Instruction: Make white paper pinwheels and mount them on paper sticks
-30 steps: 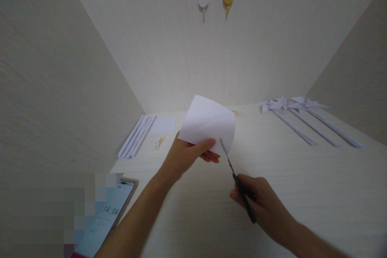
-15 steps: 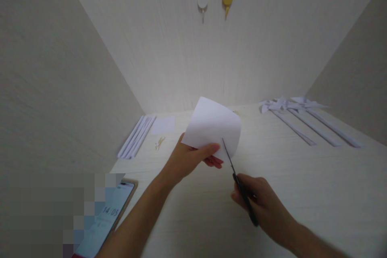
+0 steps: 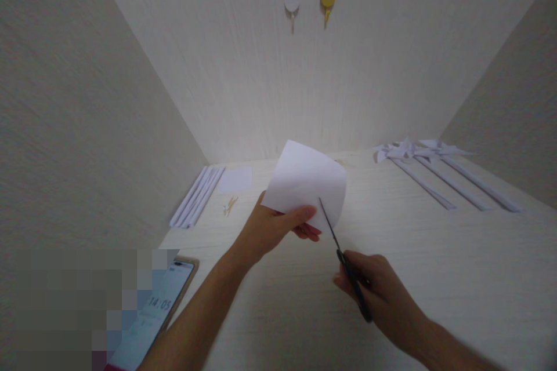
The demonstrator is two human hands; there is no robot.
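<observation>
My left hand (image 3: 272, 229) pinches the lower edge of a white paper sheet (image 3: 304, 182) and holds it up above the pale wooden desk (image 3: 435, 266). The sheet curves slightly to the right. My right hand (image 3: 376, 293) is closed round the handles of black scissors (image 3: 343, 258). Their thin blades point up and left, with the tip lying on the sheet's lower part just right of my left thumb.
A phone (image 3: 150, 316) with a lit screen lies at the front left. Folded paper strips (image 3: 198, 194), a small white square (image 3: 235, 179) and tiny sticks (image 3: 230, 204) sit at the back left. Paper pinwheels on long stems (image 3: 435, 171) lie at the back right. Two hooks (image 3: 308, 0) hang on the back wall.
The sheet and my left hand shifted a little to the right and down a second ago, then held still. The scissors' tip sits slightly further into the paper.
</observation>
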